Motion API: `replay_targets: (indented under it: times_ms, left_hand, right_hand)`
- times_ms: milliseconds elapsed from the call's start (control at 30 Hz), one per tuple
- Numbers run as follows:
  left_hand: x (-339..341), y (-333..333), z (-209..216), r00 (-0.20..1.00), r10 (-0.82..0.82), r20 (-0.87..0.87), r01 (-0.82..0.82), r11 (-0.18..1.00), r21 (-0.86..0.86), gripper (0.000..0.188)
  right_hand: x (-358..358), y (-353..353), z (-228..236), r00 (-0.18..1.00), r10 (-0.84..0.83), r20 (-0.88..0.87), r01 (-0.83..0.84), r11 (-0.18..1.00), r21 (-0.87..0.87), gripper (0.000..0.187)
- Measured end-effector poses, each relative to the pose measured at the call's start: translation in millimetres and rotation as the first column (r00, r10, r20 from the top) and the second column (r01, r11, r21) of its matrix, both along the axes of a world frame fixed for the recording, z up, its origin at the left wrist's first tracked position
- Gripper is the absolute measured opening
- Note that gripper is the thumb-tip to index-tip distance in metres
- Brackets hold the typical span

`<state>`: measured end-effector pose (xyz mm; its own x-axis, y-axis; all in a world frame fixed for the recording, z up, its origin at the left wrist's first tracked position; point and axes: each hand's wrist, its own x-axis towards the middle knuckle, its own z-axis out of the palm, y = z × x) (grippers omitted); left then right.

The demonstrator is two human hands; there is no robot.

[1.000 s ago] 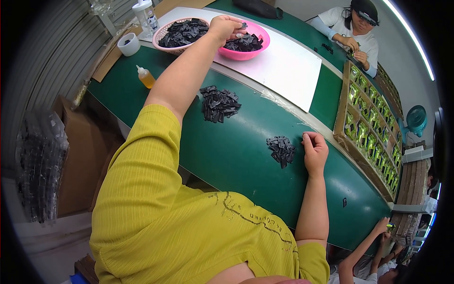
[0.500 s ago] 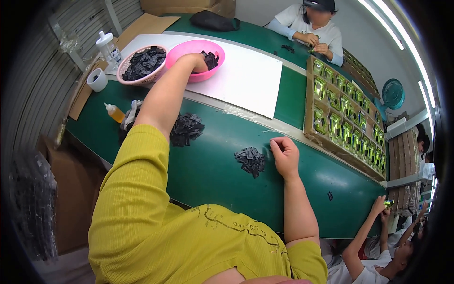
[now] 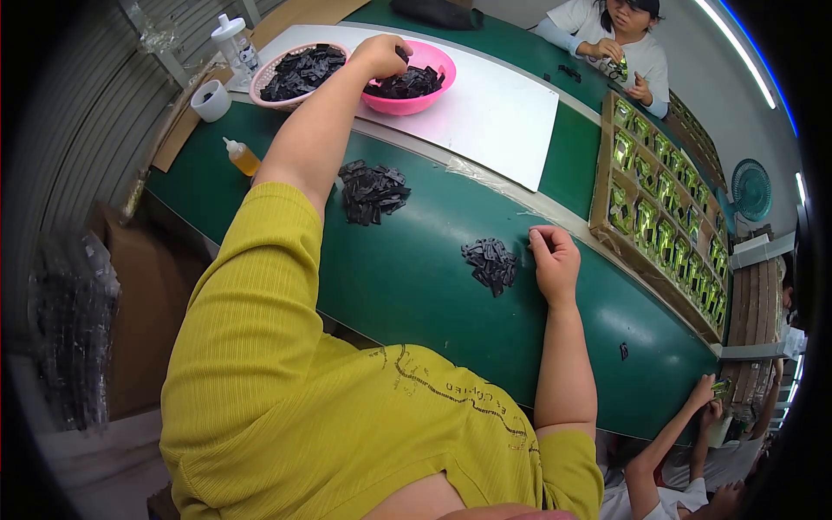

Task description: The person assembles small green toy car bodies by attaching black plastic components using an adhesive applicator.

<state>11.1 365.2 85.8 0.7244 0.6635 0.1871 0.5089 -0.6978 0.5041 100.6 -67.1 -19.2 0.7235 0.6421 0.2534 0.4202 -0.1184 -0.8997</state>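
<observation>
My left hand is raised at the rim of the bright pink bowl, fingers closed around a few flat black plastic pieces, partly hidden by the hand. More black pieces lie in the bowl. My right hand rests on the green table with fingers curled in; whether anything is inside them is hidden. Just left of it is a small pile of black pieces. A larger black heap lies on the table beside my left forearm.
Left of the bowl stands a pale pink basket full of black pieces, on a white board. A bottle of amber liquid and a white tape roll stand at left. A cardboard tray of green items borders the right. Co-workers sit across and at right.
My left hand has come up out of the pink bowl with black pieces in its fingers. My right hand stays curled beside the small pile. The whole view has shifted slightly.
</observation>
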Motion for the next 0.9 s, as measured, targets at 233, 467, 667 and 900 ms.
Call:
replay_targets:
  times_ms: [233,467,667,900]
  left_hand:
    - [-8,8,-9,0.938,0.174,0.300,-0.145,0.982,-0.118,0.041]
    - [0,-27,1,0.606,0.314,0.731,0.367,0.705,-0.607,0.034]
    - [-18,-126,-12,0.711,-0.033,0.702,0.621,0.498,-0.606,0.032]
    - [-37,-247,-80,0.701,-0.601,0.383,0.675,0.733,-0.084,0.031]
  right_hand:
    - [0,0,-2,1.000,-0.002,0.001,0.002,1.000,0.008,0.015]
    - [3,-6,-4,1.000,-0.022,0.008,0.022,0.999,-0.028,0.017]
    - [4,1,1,1.000,-0.003,-0.008,0.002,0.999,-0.032,0.021]
    - [3,-1,1,0.992,0.016,-0.121,-0.012,0.999,0.032,0.019]
